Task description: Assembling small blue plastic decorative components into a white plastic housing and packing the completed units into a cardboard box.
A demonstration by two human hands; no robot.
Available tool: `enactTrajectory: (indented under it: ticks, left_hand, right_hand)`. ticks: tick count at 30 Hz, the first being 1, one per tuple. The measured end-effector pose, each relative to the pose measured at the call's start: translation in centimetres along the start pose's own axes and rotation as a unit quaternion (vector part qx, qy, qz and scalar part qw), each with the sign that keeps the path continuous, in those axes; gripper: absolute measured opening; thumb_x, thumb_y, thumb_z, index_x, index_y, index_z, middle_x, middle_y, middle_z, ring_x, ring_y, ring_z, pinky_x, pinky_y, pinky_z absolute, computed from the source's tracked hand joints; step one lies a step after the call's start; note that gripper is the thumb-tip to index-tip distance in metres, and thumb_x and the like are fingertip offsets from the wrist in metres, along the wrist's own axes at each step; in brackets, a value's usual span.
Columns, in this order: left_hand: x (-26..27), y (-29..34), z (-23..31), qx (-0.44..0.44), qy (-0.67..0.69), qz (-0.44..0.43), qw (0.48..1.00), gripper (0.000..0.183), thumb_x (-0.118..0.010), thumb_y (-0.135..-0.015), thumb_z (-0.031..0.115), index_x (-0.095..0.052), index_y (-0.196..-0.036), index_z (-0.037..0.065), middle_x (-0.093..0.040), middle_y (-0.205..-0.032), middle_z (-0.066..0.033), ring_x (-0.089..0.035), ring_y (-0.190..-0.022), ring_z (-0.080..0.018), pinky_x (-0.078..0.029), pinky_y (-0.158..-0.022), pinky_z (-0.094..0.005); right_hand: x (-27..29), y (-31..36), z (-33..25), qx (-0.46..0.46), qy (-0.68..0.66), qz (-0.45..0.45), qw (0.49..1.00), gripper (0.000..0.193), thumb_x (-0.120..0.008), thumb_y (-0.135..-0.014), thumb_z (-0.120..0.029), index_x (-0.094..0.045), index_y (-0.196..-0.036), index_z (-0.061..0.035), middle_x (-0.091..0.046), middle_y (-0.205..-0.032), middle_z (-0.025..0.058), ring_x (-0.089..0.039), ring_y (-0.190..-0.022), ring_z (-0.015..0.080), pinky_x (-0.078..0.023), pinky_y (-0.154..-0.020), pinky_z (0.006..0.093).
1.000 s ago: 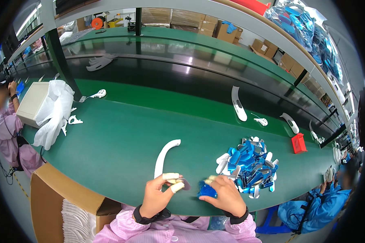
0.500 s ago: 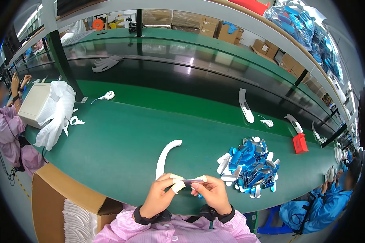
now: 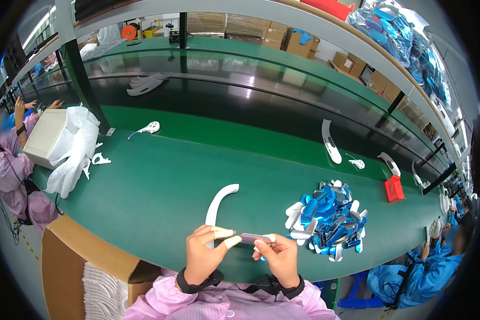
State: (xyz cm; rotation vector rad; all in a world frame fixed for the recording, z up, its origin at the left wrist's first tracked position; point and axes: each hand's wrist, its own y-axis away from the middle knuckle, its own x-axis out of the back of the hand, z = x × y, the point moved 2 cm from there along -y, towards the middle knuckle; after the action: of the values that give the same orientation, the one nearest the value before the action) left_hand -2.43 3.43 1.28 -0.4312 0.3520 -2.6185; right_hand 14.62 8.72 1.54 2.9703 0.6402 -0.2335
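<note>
My right hand (image 3: 280, 258) pinches a small, narrow grey-purple part with rounded ends (image 3: 255, 239) above the near side of the green table. The left hand (image 3: 204, 255) hovers at the part's other end, thumb and forefinger a little apart and just off it. Pale covers wrap several fingertips. A curved white plastic strip (image 3: 218, 204) lies on the table behind my left hand, its near end partly hidden by it. To the right is a heap of small oval parts, blue, white and silvery (image 3: 330, 216).
A red bin (image 3: 394, 189) stands far right near white curved pieces (image 3: 331, 143) on the dark belt. An off-white box (image 3: 45, 137) with white wrapping is at left. A cardboard carton (image 3: 85, 240) stands lower left. Co-workers sit on both sides.
My left fingers have come off the small part and moved slightly left; the right hand keeps it. White pieces on the belt have shifted right. The left co-worker's arms moved.
</note>
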Motion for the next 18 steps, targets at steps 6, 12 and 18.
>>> enactTrajectory:
  ticks: [6,12,18]
  left_hand:
    - [-0.3,0.2,-0.4,0.148,0.264,-0.157,0.940,0.010,-0.067,-0.086,0.008,-0.067,-0.089,-0.001,-0.062,-0.081,-0.0031,-0.055,-0.075,-0.0101,-0.044,-0.068,-0.0239]
    - [-0.6,1.0,0.3,0.114,0.392,-0.155,0.900,0.006,-0.057,-0.092,0.006,-0.061,-0.092,0.001,-0.062,-0.087,-0.0053,-0.056,-0.077,-0.0118,-0.044,-0.070,-0.0274]
    - [2.2,-0.7,-3.3,0.029,0.071,0.084,0.994,0.018,-0.051,-0.093,0.008,-0.056,-0.109,0.001,-0.064,-0.098,-0.0101,-0.059,-0.096,-0.0189,-0.045,-0.082,-0.0291]
  right_hand:
    - [1.0,-0.4,0.0,-0.039,-0.026,-0.092,0.995,0.013,-0.063,-0.090,-0.004,-0.065,-0.097,0.0056,-0.064,-0.076,0.0069,-0.060,-0.067,0.0101,-0.049,-0.061,0.0231]
    - [1.0,-1.5,0.6,-0.159,-0.260,-0.177,0.936,0.017,-0.058,-0.092,-0.012,-0.063,-0.095,0.0047,-0.060,-0.070,0.0084,-0.056,-0.059,0.0150,-0.048,-0.057,0.0304]
    - [1.3,-1.7,-0.2,-0.142,-0.235,-0.168,0.947,0.017,-0.057,-0.093,-0.014,-0.060,-0.094,0.0026,-0.061,-0.071,0.0089,-0.056,-0.059,0.0154,-0.047,-0.055,0.0309]
